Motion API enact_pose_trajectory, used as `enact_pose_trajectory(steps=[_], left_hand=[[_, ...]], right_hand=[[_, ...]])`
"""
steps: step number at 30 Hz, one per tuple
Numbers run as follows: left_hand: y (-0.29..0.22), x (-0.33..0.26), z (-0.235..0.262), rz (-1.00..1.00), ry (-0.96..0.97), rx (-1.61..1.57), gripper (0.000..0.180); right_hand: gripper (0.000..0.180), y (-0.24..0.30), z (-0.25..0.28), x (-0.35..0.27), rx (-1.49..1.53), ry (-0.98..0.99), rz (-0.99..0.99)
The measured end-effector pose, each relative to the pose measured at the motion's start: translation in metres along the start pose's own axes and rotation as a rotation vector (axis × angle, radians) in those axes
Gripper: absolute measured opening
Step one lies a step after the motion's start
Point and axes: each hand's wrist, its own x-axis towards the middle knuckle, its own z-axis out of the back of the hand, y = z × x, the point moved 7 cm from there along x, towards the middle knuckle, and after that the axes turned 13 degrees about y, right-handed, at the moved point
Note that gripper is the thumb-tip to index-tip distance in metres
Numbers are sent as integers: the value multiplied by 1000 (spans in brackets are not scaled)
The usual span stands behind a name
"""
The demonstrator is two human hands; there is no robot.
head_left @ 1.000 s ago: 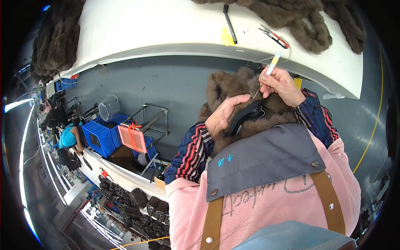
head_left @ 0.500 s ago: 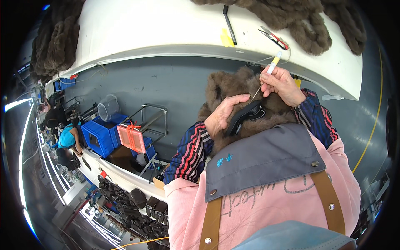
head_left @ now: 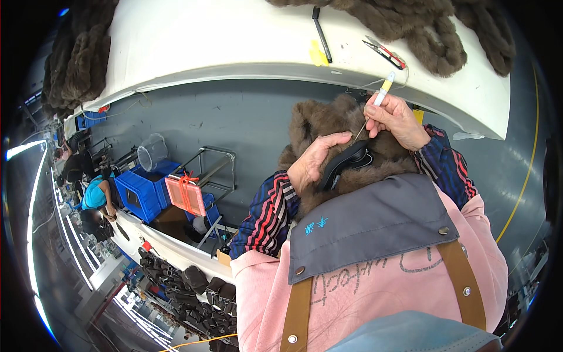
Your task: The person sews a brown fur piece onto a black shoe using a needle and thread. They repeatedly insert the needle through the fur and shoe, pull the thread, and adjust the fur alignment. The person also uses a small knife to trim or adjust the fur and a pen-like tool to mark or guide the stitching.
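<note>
Left hand (head_left: 315, 162) at left side of fur (head_left: 311, 114), right hand (head_left: 394, 120) at right side, farther forward. Strip (head_left: 346, 161) on the fur, right of left hand, nearer the body than right hand. Awl (head_left: 382, 92) in right hand, tip beside left thumb. Table (head_left: 205, 41) ahead of both hands; on it, pen (head_left: 322, 36) beyond left hand, scrap (head_left: 318, 54) beside pen, snips (head_left: 385, 54) beyond right hand, fur pile (head_left: 434, 41) right of snips. Well left of left hand: metal frame (head_left: 234, 170), then crate (head_left: 130, 195).
</note>
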Motion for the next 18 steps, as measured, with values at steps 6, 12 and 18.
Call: enact_pose_trajectory(steps=[6,12,18], left_hand=[[0,2,-2,40,190,373,111],[5,6,5,73,200,456,86],[5,10,13,-9,228,439,112]], right_hand=[[14,7,-6,3,-130,35,-38],[14,7,-15,12,-188,150,-123],[16,7,-9,15,-107,56,-74]])
